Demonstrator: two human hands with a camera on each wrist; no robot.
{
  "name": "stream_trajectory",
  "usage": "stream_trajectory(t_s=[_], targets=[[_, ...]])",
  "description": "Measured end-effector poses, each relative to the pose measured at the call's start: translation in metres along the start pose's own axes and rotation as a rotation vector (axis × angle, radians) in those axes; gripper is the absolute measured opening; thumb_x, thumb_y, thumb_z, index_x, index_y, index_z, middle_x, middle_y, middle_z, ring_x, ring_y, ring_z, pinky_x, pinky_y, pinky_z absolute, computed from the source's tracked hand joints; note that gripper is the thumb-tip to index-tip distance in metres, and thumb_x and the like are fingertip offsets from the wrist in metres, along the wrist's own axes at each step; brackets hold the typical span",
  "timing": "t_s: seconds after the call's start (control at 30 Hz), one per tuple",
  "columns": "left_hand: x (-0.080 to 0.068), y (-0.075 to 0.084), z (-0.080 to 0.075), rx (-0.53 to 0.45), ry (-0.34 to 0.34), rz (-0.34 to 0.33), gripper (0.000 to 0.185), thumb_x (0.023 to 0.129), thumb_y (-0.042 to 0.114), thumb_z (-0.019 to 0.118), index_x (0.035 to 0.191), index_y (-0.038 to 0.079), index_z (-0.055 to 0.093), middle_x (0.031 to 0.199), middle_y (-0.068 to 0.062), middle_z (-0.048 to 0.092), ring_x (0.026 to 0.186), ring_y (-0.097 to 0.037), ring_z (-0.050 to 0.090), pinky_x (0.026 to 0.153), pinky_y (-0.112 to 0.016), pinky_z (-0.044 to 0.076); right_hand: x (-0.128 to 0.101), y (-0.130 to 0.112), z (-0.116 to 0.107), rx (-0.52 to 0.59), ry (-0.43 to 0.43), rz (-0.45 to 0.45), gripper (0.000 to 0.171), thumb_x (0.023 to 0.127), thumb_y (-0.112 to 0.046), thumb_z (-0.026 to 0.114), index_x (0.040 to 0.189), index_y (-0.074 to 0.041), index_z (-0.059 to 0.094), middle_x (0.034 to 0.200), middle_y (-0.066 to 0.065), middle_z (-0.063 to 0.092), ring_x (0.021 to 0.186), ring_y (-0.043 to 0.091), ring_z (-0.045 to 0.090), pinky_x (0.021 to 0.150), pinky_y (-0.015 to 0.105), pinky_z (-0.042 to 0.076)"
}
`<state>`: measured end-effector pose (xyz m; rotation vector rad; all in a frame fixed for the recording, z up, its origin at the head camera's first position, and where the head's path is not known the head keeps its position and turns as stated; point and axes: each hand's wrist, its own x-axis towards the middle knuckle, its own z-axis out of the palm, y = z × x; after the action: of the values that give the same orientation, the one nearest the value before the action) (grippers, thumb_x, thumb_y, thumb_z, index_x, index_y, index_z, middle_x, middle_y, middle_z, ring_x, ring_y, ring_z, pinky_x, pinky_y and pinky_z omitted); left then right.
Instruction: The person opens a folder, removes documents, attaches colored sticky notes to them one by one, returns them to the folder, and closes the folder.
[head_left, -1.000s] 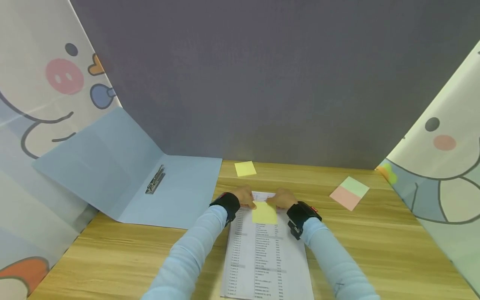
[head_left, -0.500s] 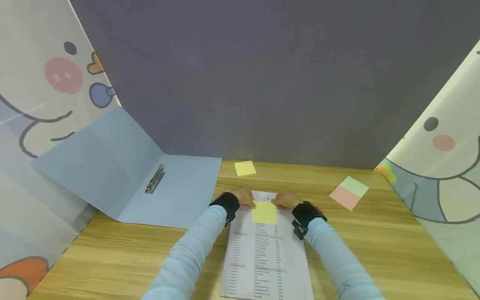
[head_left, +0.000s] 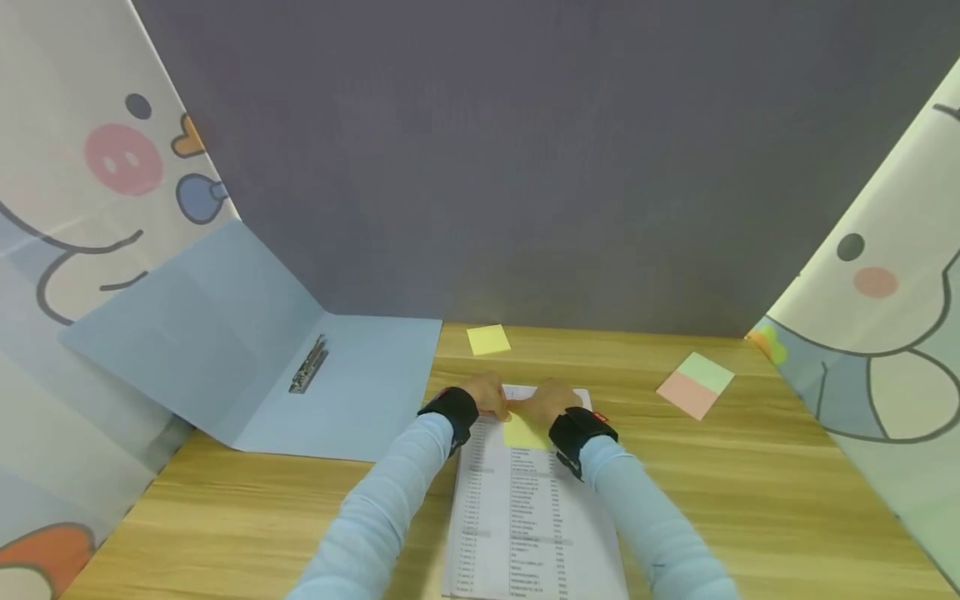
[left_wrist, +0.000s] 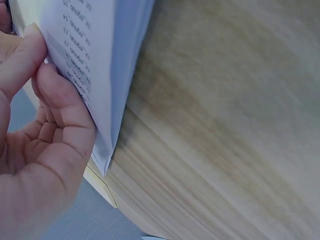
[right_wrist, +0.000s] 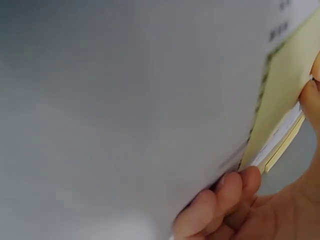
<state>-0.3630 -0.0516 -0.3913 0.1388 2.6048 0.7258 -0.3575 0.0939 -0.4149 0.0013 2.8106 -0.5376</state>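
Since the earlier head frames, the right hand (head_left: 542,402) has shifted toward 9 o'clock across the top of the printed sheet (head_left: 528,508) and now covers part of the yellow sticky note (head_left: 522,433); I read this as pressing the note down near the sheet's top edge. The left hand (head_left: 486,393) has kept its place at the sheet's upper left corner. The sheet lies on the wooden table (head_left: 750,483), at 6 o'clock from the spare yellow note (head_left: 488,339). An open blue folder (head_left: 247,350) lies at 9 o'clock, a pink and green pad (head_left: 695,384) at 3 o'clock.

Left wrist view: thumb and fingers (left_wrist: 65,107) are curled on the sheet's edge (left_wrist: 100,75), pinching it, with the table (left_wrist: 230,130) below.

Right wrist view: fingertips (right_wrist: 235,187) curl under the paper's edge beside the yellow note (right_wrist: 282,95). I cannot tell how firmly the paper is held.
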Motion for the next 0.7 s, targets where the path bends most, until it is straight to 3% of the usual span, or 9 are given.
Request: stream_trajectory(t_s=[0.13, 0.27, 0.5, 0.7], targets=[[0.004, -0.003, 0.003, 0.006, -0.006, 0.002, 0.018, 0.068, 0.011, 0.079, 0.077, 0.005, 0.065, 0.071, 0.000, 0.054, 0.067, -0.014, 0.049, 0.055, -0.021, 0.039, 0.000, -0.003, 0.003, -0.030, -0.008, 0.027, 0.083, 0.062, -0.078, 0.057, 0.092, -0.001, 0.065, 0.071, 0.006, 0.053, 0.062, 0.021, 0.052, 0.049, 0.029, 0.039], [-0.002, -0.001, 0.001, 0.025, -0.002, 0.000, 0.020, 0.069, 0.014, 0.079, 0.081, 0.005, 0.065, 0.073, 0.001, 0.054, 0.069, -0.014, 0.049, 0.057, -0.021, 0.039, 0.004, -0.001, 0.004, -0.017, -0.019, 0.022, 0.086, 0.060, -0.076, 0.061, 0.100, 0.000, 0.063, 0.076, 0.008, 0.056, 0.066, 0.023, 0.053, 0.052, 0.031, 0.042], [-0.011, 0.005, -0.004, 0.028, 0.002, 0.002, 0.023, 0.073, 0.014, 0.076, 0.088, 0.005, 0.060, 0.069, 0.003, 0.047, 0.063, -0.011, 0.044, 0.057, -0.019, 0.037, 0.016, 0.014, 0.002, 0.081, -0.052, -0.037, 0.063, 0.065, -0.065, 0.068, 0.083, -0.005, 0.060, 0.067, 0.002, 0.046, 0.059, 0.018, 0.046, 0.047, 0.026, 0.033], [-0.008, 0.003, -0.001, 0.014, 0.011, -0.019, 0.029, 0.072, 0.015, 0.077, 0.094, 0.004, 0.062, 0.074, 0.003, 0.049, 0.065, -0.010, 0.045, 0.056, -0.019, 0.037, 0.016, 0.028, -0.006, 0.062, -0.076, -0.132, 0.047, 0.074, -0.044, 0.072, 0.087, -0.001, 0.059, 0.069, 0.004, 0.046, 0.061, 0.017, 0.046, 0.051, 0.024, 0.033]])
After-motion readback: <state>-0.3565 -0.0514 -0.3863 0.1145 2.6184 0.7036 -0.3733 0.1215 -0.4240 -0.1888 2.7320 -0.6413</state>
